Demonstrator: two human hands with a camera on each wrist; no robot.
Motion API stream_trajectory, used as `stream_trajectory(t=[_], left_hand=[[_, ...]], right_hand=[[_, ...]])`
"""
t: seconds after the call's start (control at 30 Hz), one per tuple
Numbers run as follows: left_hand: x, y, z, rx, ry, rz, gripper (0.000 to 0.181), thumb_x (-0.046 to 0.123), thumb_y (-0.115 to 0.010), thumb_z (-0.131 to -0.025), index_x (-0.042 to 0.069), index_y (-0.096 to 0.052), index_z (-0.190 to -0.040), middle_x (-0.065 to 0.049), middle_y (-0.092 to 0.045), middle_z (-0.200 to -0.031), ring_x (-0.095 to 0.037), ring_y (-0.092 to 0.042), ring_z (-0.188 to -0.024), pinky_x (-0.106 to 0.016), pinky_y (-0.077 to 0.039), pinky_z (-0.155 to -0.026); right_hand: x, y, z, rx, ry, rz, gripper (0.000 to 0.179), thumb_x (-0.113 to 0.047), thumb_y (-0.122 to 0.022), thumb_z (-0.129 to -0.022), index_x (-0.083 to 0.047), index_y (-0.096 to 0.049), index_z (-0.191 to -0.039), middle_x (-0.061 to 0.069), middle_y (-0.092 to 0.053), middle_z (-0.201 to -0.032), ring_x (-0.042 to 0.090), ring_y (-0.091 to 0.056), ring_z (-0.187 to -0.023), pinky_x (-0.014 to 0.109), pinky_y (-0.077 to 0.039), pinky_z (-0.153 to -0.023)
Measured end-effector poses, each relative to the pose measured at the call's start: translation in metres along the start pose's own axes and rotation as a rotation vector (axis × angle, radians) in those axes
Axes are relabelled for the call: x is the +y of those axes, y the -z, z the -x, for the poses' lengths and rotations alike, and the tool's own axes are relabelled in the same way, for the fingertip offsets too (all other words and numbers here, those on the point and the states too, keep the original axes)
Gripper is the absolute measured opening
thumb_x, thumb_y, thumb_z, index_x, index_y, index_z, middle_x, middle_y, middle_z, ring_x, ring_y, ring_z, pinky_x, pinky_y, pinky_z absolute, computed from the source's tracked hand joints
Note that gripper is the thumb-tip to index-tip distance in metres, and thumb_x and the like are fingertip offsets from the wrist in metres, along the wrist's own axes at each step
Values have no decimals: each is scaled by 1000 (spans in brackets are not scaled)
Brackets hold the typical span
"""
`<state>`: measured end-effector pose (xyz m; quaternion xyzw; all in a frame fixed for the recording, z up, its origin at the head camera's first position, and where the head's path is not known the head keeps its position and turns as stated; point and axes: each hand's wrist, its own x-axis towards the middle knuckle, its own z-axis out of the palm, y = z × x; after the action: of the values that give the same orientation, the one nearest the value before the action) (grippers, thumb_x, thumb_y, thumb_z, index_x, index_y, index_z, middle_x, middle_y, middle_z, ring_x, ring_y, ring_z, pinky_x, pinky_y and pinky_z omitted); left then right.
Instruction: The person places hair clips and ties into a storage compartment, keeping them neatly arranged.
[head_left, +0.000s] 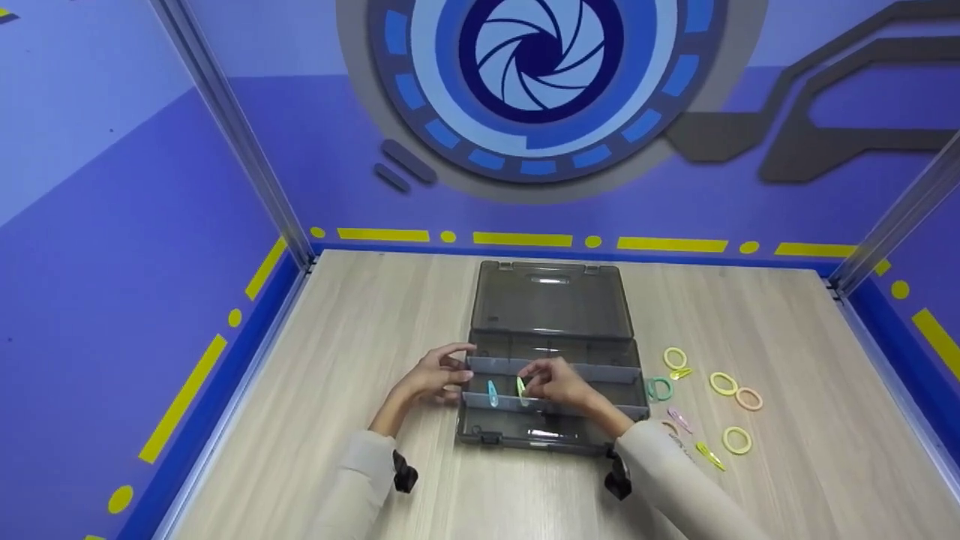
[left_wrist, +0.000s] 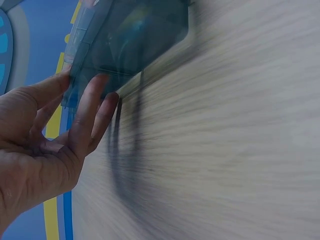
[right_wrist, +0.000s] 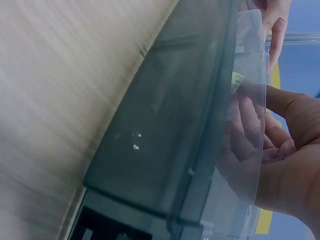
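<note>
A smoky see-through storage box (head_left: 551, 442) lies with its lid (head_left: 553, 300) folded back. Inside its middle row, my right hand (head_left: 559, 381) pinches a yellow-green hair clip (head_left: 521, 387) between thumb and fingers. The right wrist view shows that clip (right_wrist: 237, 79) partly, through the clear wall. To its left a blue hair clip (head_left: 493, 394) stands in the same row. My left hand (head_left: 431, 375) touches the box's left side with loosely spread fingers; in the left wrist view its fingers (left_wrist: 85, 117) are at the box's edge.
Right of the box lie several hair ties, among them a green one (head_left: 660, 388), a yellow one (head_left: 736, 440) and a peach one (head_left: 748, 399). Yellow hair clips (head_left: 709, 455) and a pink clip (head_left: 679, 420) lie among them. Patterned walls enclose the wooden table (head_left: 360, 315).
</note>
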<state>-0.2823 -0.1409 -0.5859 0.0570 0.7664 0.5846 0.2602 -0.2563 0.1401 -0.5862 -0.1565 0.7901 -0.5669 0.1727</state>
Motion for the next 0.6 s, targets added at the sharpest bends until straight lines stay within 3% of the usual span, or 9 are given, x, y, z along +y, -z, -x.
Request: stream_trajectory(t=[0.3, 0.6], left_hand=[[0, 1, 0, 3, -11, -14, 56, 12, -71, -96, 15, -52, -149, -17, -61, -121, -25, -69, -96, -31, -61, -68], [1, 2, -1, -5, -9, 7, 56, 11, -71, -96, 15, -52, -149, -14, -61, -116, -20, -66, -89, -29, -60, -64]], right_hand=[[-2, -10, -2, 61, 66, 228, 24, 19, -62, -79, 13, -74, -99, 27, -75, -88, 25, -71, -76, 19, -53, -64], [-6, -14, -5, 140, 0, 319, 24, 15, -63, -77, 11, -76, -97, 22, -75, -79, 5, -52, -61, 19, -43, -57]])
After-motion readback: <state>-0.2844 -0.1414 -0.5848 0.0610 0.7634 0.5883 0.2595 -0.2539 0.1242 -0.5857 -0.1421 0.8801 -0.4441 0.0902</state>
